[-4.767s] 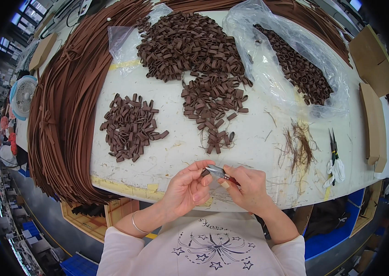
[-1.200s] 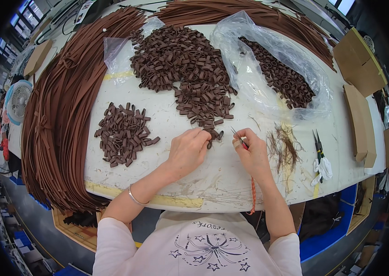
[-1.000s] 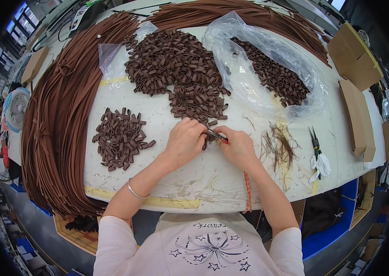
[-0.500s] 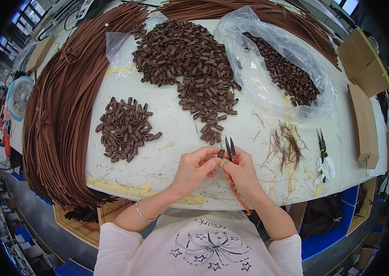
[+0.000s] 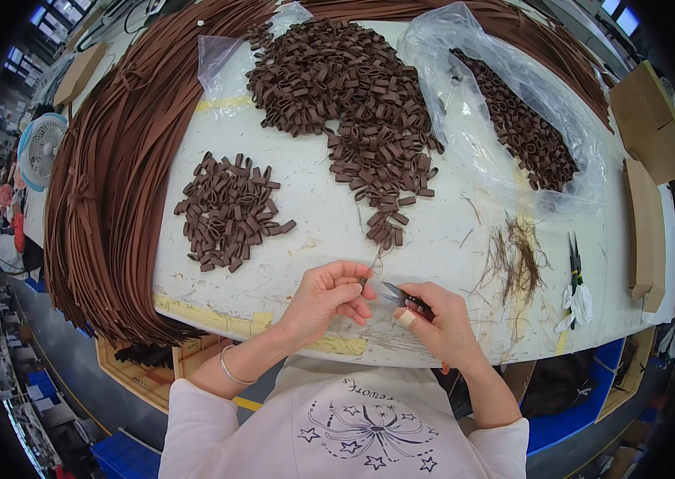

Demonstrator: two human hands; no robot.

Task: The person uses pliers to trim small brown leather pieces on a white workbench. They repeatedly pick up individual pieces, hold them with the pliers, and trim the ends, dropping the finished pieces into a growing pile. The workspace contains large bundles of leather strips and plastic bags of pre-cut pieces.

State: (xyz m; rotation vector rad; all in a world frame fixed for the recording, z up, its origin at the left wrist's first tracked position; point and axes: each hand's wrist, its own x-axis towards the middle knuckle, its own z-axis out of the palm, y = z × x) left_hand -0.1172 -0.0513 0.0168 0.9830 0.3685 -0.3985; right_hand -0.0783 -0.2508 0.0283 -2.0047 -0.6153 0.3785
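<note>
My left hand (image 5: 325, 299) pinches a small brown strap loop (image 5: 365, 280) between thumb and fingertips; loose thread trails from it towards the pile. My right hand (image 5: 443, 321) is closed round a pair of small scissors (image 5: 395, 295), the blades pointing left at the pinched loop and just short of it. A tan bandage wraps a digit of that hand. Beyond my hands lies a large pile of brown loops (image 5: 353, 88), narrowing towards me. A smaller pile of the same loops (image 5: 230, 211) sits to the left.
Long brown straps (image 5: 106, 191) cover the table's left and far edges. A clear plastic bag (image 5: 465, 120) of loops lies far right. Thread scraps (image 5: 521, 259), black-handled scissors (image 5: 574, 263) with white wrapping and an open cardboard box (image 5: 642, 231) are on the right.
My right hand has moved right and swung the scissors from pointing away to pointing left. My left hand keeps its pinch, now apart from the right. The view has shifted slightly.
</note>
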